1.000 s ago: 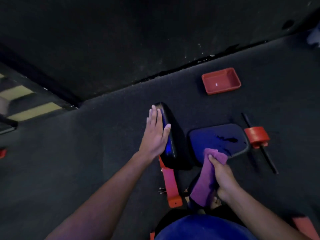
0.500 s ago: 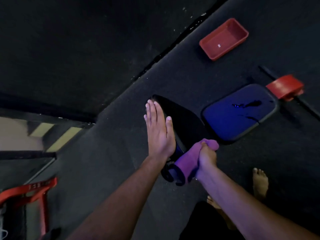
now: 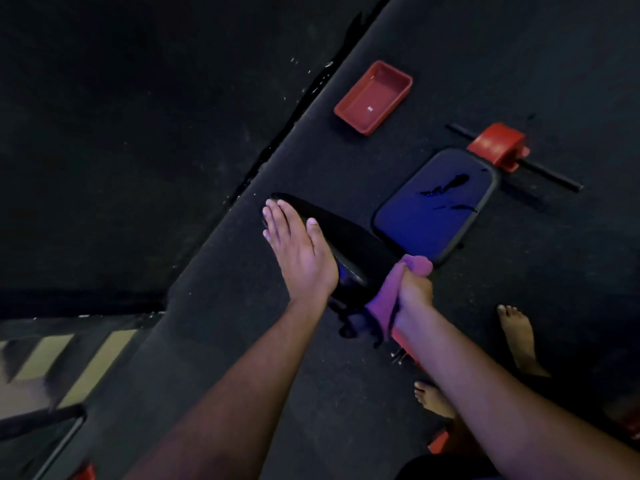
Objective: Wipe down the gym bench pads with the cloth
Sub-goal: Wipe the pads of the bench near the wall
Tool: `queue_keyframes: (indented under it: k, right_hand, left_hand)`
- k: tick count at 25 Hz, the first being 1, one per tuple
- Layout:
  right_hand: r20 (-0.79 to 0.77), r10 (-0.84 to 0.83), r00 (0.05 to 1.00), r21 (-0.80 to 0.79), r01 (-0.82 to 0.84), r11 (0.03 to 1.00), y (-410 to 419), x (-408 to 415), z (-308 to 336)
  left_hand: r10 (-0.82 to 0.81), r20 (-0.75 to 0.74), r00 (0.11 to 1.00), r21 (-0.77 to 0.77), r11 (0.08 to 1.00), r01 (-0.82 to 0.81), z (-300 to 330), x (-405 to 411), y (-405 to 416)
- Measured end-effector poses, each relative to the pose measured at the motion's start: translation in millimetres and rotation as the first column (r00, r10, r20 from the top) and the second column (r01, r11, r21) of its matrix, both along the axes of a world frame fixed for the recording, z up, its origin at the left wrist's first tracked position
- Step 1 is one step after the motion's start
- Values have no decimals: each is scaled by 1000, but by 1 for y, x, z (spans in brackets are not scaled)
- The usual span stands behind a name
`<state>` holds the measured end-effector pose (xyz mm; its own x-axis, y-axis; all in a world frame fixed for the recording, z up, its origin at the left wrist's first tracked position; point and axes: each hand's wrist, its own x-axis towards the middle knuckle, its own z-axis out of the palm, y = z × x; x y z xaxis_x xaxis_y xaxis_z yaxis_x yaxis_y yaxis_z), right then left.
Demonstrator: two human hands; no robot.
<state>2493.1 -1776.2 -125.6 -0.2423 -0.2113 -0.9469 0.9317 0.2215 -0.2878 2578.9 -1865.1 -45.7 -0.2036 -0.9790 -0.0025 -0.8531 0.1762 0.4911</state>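
The left hand (image 3: 298,252) lies flat, bracing the raised black padded backrest (image 3: 343,244). The right hand (image 3: 414,294) grips the purple cloth (image 3: 388,292) at its lower edge; wipe in overlapping strokes, keeping the brace firm.

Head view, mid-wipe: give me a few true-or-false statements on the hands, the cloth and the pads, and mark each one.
1. The right hand grips the purple cloth. True.
2. The left hand is curled into a fist around the upright back pad. False: its fingers are straight and it lies flat against the side of the pad.
3. The flat seat pad shows dark wet patches on top. True.
4. The red tray sits on the seat pad. False: it lies on the floor, apart from the pad and beyond it.
5. The cloth is spread over the seat pad. False: it is bunched in the right hand, at the near edge of that pad.
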Motion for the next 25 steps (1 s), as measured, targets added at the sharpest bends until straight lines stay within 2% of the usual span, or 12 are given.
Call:
queue_keyframes:
  k: [2,4,7,11,14,16,18,20,23,24,25]
  right_hand:
    - [-4,-66,998,-123,65,990,9,26,18]
    - [-16,-73,997,-125,71,990,12,41,22]
    - [-67,-122,990,-32,121,992,4,32,-5]
    - [22,-136,990,107,133,985,-1,8,-61]
    - [60,-141,988,47,139,989,5,14,-33]
    - [77,-128,989,-69,134,989,13,23,-18]
    - [71,-87,994,-115,95,989,17,23,-18]
    - [43,-26,999,-77,30,997,13,12,-30]
    - [0,113,994,-22,-113,993,23,-5,-90]
    - [0,178,984,5,-178,984,29,-12,-105]
    - [0,217,976,55,-217,975,39,-18,-114]
  left_hand:
    - [0,3,1000,-6,1000,0,0,0,-1]
    - [2,4,1000,-4,1000,-2,-1,0,-2]
    - [8,-10,1000,-4,1000,-8,-3,1,-4]
    - [5,-21,1000,-21,1000,-5,-2,1,-4]
    - [21,-17,1000,-10,1000,-21,-3,1,-5]
    - [17,-16,1000,-22,1000,-17,-4,2,-4]
    - [1,-13,1000,-35,999,-1,-5,4,-5]
    - [-19,1,1000,-33,999,19,-4,5,-8]
    - [-36,102,994,3,999,36,2,2,-5]
    - [-89,170,981,-4,996,91,6,3,-6]
    - [-233,265,935,-20,969,247,12,4,-9]
